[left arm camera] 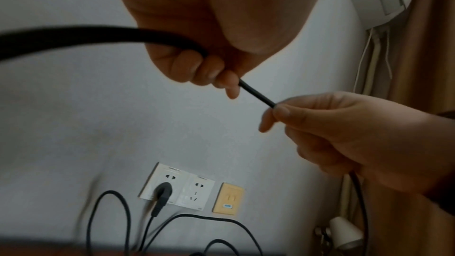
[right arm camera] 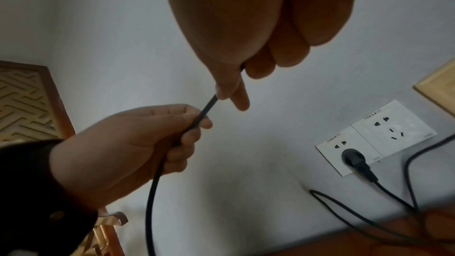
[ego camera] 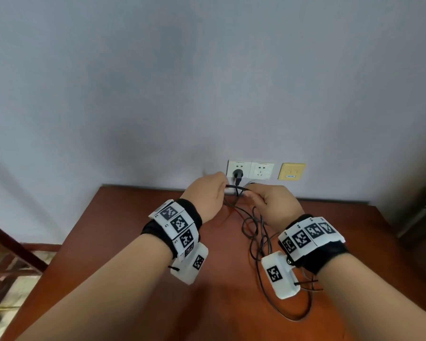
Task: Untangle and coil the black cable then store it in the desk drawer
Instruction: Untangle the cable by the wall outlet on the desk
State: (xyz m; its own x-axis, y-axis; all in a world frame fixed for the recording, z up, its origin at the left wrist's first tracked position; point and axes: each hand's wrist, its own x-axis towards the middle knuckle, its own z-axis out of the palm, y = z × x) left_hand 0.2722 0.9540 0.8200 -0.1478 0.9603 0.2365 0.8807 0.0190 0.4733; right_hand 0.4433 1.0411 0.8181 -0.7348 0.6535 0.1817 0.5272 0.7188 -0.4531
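Both hands [ego camera: 241, 196] gripping black cable [ego camera: 236, 187]

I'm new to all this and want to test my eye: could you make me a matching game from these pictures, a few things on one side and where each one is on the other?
Things:
1. black cable
2. black plug
3. yellow wall plate
4. desk

Places or states:
A. right of the two white sockets
B. stretched between the left hand and right hand
C. below the hands, with loose loops lying on it
D. seated in the left white socket

Pairs: 1-B, 2-D, 3-A, 4-C
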